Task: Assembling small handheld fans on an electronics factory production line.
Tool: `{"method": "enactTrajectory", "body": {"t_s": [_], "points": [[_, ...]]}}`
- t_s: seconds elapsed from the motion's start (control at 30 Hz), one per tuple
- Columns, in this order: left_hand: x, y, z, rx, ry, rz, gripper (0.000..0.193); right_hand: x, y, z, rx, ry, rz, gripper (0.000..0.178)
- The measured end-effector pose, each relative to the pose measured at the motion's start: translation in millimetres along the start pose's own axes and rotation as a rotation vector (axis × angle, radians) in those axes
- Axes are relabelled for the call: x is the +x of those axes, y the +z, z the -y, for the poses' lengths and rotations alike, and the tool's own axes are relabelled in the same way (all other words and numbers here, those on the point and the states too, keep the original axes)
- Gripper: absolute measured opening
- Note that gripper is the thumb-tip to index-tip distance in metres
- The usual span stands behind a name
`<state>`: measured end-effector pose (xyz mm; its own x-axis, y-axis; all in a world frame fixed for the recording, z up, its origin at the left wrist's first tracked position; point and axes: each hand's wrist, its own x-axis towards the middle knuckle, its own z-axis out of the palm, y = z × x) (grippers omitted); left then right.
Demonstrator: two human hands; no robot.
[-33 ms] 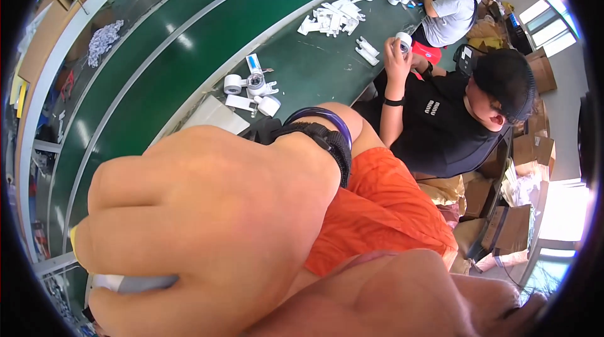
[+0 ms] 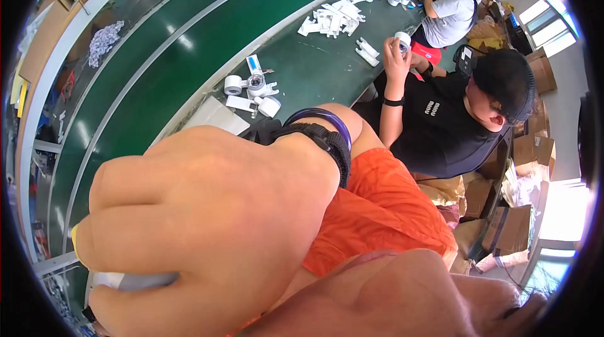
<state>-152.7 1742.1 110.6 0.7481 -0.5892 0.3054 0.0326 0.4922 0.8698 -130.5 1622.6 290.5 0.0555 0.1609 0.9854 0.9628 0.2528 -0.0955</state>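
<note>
our left hand was raised close to the camera, back of the hand up, fingers curled into a loose fist. a black strap and a purple band circled its wrist. our right forearm lay low at the lower edge, its hand out of sight.

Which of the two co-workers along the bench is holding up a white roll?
The nearer co-worker, in the black shirt and black cap, holds the white roll up. The farther co-worker, in grey, bends over the bench.
</note>
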Motion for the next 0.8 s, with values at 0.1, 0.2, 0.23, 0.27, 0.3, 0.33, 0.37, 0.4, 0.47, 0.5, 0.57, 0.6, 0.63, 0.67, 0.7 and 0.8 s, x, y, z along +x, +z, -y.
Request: {"method": "enactTrajectory", "body": {"t_s": [0.1, 0.2, 0.23, 0.27, 0.3, 0.33, 0.37, 0.4, 0.47, 0.5, 0.57, 0.6, 0.63, 0.67, 0.7, 0.8], "points": [[-11, -2, -9, 0.001, 0.002, -0.148, 0.074, 5, -3, 2, 0.056, -0.052, -0.008, 0.029], [-23, -8, -21, 0.018, 0.017, -0.309, 0.074, -8, 19, -3, -0.011, -0.042, 0.019, 0.03], [-27, -9, -24, 0.02, 0.019, -0.359, 0.074, -10, 21, -3, -0.058, -0.024, 0.013, 0.032], [-31, -11, -28, 0.021, 0.02, -0.408, 0.074, -13, 22, -4, -0.106, -0.006, 0.006, 0.035], [-34, -12, -31, 0.022, 0.02, -0.455, 0.074, -16, 21, -7, -0.102, -0.014, 0.002, 0.035], [-37, -12, -33, 0.022, 0.023, -0.511, 0.074, -21, 18, -14, -0.158, -0.041, 0.117, 0.04], [-40, -13, -35, 0.021, 0.024, -0.566, 0.074, -26, 15, -22, -0.216, -0.067, 0.23, 0.045], [-42, -15, -37, 0.021, 0.027, -0.622, 0.074, -31, 14, -30, -0.204, -0.075, 0.227, 0.045], [-45, -19, -41, 0.017, 0.033, -0.734, 0.075, -44, 11, -47, -0.127, 0.154, 0.505, 0.046], [-52, -1, -54, 0.04, 0.071, -0.792, 0.075, -39, 10, -42, -0.108, 0.104, 0.499, 0.046], [-28, -17, -43, -0.052, 0.112, -0.717, 0.076, -50, -3, -60, -0.121, 0.254, 0.632, 0.059], [-19, -27, -37, -0.157, 0.146, -0.649, 0.077, -57, -11, -75, -0.114, 0.236, 0.631, 0.059], [-5, -41, -31, -0.157, 0.104, -0.504, 0.077, -68, -32, -97, -0.088, 0.283, 0.631, 0.061], [2, -49, -32, -0.147, 0.076, -0.379, 0.077, -67, -50, -116, -0.04, 0.315, 0.634, 0.062], [4, -53, -29, -0.133, 0.076, -0.451, 0.076, -63, -71, -136, -0.115, 0.434, 0.636, 0.06], [1, -68, -18, -0.085, -0.024, -0.513, 0.079, -50, -159, -204, -0.574, 0.538, 0.426, 0.041]]}}
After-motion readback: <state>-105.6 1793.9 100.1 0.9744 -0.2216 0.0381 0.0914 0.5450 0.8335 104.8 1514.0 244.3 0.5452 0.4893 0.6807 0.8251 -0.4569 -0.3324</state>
